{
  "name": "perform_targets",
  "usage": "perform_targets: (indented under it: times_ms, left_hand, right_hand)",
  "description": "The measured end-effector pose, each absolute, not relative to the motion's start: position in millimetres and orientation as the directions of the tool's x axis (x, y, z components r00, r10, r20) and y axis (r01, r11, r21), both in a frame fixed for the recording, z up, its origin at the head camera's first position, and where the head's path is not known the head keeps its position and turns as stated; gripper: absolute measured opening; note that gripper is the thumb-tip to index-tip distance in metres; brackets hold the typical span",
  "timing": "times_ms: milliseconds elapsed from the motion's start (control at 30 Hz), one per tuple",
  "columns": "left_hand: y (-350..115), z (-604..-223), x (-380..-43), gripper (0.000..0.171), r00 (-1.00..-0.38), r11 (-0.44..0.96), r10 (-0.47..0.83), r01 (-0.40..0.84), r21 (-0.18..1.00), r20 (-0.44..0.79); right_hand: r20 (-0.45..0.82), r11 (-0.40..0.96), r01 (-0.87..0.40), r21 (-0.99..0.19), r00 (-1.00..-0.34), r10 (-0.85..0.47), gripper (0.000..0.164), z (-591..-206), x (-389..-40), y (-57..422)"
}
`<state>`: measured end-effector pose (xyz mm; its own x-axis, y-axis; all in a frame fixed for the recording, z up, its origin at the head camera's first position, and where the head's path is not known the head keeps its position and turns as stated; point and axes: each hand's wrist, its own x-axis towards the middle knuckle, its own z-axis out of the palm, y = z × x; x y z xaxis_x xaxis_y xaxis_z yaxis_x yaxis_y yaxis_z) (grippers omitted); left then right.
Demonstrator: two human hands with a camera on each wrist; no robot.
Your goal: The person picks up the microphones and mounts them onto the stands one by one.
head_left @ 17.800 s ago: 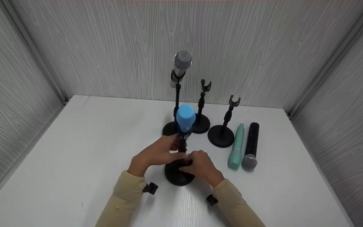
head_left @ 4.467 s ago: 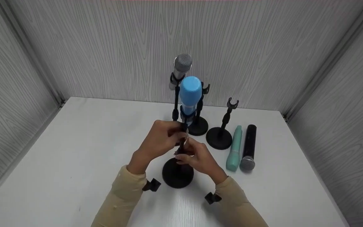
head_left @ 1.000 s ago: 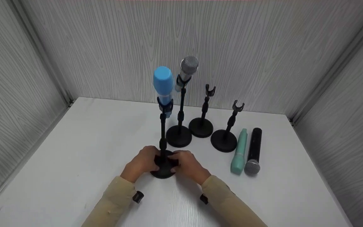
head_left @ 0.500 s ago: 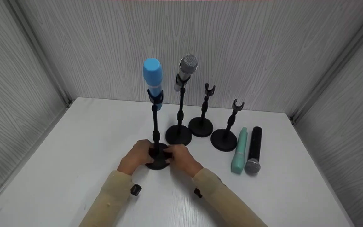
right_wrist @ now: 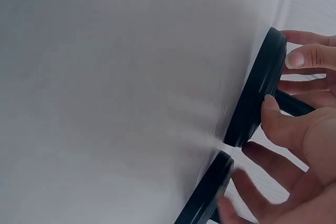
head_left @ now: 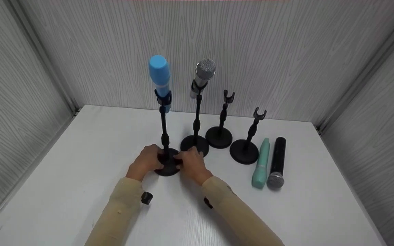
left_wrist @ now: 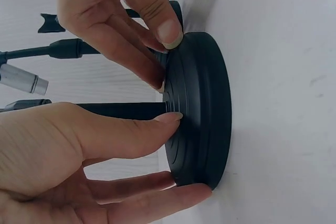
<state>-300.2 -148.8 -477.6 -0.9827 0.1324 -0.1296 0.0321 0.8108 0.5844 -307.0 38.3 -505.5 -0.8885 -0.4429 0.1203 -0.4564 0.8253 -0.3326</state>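
A black microphone stand (head_left: 167,168) stands upright left of centre, with a blue microphone (head_left: 159,71) tilted in its clip. My left hand (head_left: 146,161) grips the left side of its round base. On the opposite side, my right hand (head_left: 193,164) holds the same base. The left wrist view shows the left thumb on top of the base (left_wrist: 202,108) and fingertips at its rim. In the right wrist view, the right thumb presses the base's upper face while other fingers reach toward the neighbouring base (right_wrist: 207,190). That neighbour carries a silver microphone (head_left: 205,70).
Two shorter stands with bare clips, one behind (head_left: 219,138) and one farther right (head_left: 244,152), stand in the row. Beside them lie a teal microphone (head_left: 261,164) and a black microphone (head_left: 278,160). Grey panels (head_left: 121,51) enclose the white table (head_left: 80,164).
The blue microphone's stand is taller than in the oldest frame. Both hands have moved from its pole to its base. Over the last second, stand and hands have shifted left and farther back.
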Motion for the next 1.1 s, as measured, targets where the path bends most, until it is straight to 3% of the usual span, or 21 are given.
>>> perform_targets:
  times_ms: [367, 1100]
  left_hand:
    - [-152.7, -477.5, -306.2, 0.053, -0.982, 0.809, 0.116, 0.008, 0.588, -0.146]
    - [-171.5, -477.5, -328.5, 0.040, -0.989, 0.829, 0.061, -0.025, 0.558, -0.135]
  right_hand:
    - [0.041, 0.776, -0.439, -0.452, -0.880, -0.474, 0.042, -504.2, -315.7, 38.9]
    - [0.008, 0.781, -0.442, -0.440, -0.872, -0.489, 0.041, -506.1, -348.0, 8.6]
